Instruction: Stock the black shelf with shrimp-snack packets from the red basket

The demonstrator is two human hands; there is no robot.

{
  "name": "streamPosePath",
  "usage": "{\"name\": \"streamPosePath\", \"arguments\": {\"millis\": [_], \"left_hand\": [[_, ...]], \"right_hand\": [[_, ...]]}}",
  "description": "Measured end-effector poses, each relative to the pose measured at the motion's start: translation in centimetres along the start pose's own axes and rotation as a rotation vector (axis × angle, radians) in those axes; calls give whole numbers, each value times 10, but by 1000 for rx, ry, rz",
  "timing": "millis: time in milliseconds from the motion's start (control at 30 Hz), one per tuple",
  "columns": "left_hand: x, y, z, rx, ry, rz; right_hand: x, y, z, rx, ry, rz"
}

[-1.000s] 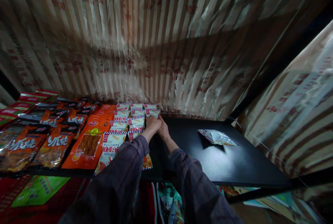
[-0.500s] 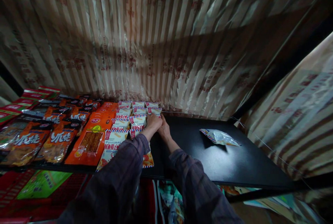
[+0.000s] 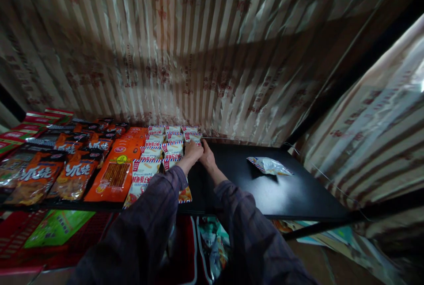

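Note:
White snack packets [image 3: 146,172] with red lettering and striped edges lie in overlapping columns on a black shelf [image 3: 228,157]. Both my hands meet at the right column, near its back. My left hand [image 3: 192,152] has its fingers curled at the lower edge of a white packet [image 3: 193,137]. Against that packet's right corner rests my right hand [image 3: 207,157], its fingers bent and partly hidden. One more packet [image 3: 270,165] lies alone on the right part of the shelf, silvery side up.
Orange packets [image 3: 111,178], black-and-orange bags [image 3: 74,174] and red-green bags [image 3: 33,130] fill the shelf's left. Below are a red basket [image 3: 194,249] and a green packet [image 3: 59,227]. A striped sheet [image 3: 205,55] hangs behind; a thin wire [image 3: 326,176] runs at the right.
The view has shifted slightly, showing more of the baskets below. Both hands stay at the right column; my left fingers are now drawn in tighter by the packet.

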State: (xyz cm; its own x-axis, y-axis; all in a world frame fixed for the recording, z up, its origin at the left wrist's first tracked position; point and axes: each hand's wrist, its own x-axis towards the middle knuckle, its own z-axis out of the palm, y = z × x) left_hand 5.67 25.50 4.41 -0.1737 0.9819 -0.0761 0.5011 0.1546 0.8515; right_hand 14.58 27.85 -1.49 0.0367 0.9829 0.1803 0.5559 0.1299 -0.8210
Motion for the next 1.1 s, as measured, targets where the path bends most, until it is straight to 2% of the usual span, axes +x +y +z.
{"name": "streamPosePath", "arguments": {"millis": [100, 200, 300, 433, 533, 633, 733, 833, 867, 967, 1100], "left_hand": [[-9, 1, -1, 42, -18, -6], [-20, -1, 0, 59, -28, -16], [-36, -2, -1, 56, -56, -20], [-73, -4, -7, 23, -94, 73], [-113, -13, -16, 17, -105, 155], [-159, -38, -21, 19, -102, 156], [-200, -77, -18, -45, -184, 145], [-230, -121, -3, -23, -268, -35], [-237, -133, 4, -8, -303, -137], [-254, -159, 28, -22, -335, -229], [-265, -167, 63, -131, -366, -284]], "right_hand": [[-7, -7, -6, -31, 29, -3], [-20, -11, -9, -17, 69, -73], [-39, -15, -13, 16, 54, -146], [-80, -28, -23, 85, 63, -224], [-124, -40, -30, 134, 30, -290], [-180, -43, -27, 151, 60, -315], [-239, -29, -9, 148, 55, -274], [-292, -1, 16, 126, -6, -133], [-305, 9, 23, 114, -34, -82], [-332, 36, 34, 39, -83, 28], [-339, 63, 24, -90, -132, 121]]}}
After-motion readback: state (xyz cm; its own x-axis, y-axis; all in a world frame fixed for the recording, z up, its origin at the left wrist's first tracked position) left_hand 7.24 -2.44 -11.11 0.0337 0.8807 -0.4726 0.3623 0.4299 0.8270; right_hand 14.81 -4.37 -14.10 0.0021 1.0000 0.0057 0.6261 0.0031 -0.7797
